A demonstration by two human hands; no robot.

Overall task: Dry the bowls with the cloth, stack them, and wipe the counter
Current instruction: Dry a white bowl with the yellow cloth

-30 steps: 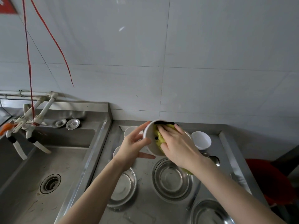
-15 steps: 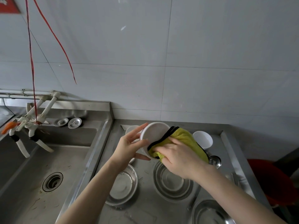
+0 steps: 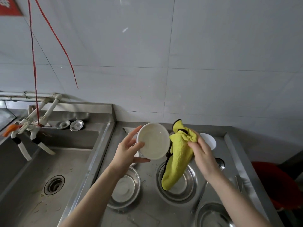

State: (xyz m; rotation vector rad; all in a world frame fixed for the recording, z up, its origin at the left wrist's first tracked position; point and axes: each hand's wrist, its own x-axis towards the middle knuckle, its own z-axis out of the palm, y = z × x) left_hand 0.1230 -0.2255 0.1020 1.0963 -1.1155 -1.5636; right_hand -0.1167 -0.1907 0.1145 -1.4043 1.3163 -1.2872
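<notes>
Head view: left hand [image 3: 129, 151] grips a white bowl [image 3: 153, 141] by its left rim, thumb on the inner edge and fingers spread behind. The bowl is raised above the counter [image 3: 147, 213], tilted, its opening towards the camera. Right hand [image 3: 201, 149] pinches the bunched top of a yellow cloth [image 3: 178, 154]; the rest of the cloth hangs free, its black-trimmed edge just beside the bowl's right rim. Directly below the cloth stands a steel bowl [image 3: 185, 194]; a second steel bowl [image 3: 127, 190] lies under the left wrist, a third [image 3: 211, 217] at the near edge. A small white bowl [image 3: 209, 140] sits behind the right hand. A sink [image 3: 32, 177] adjoins the counter on the left.
</notes>
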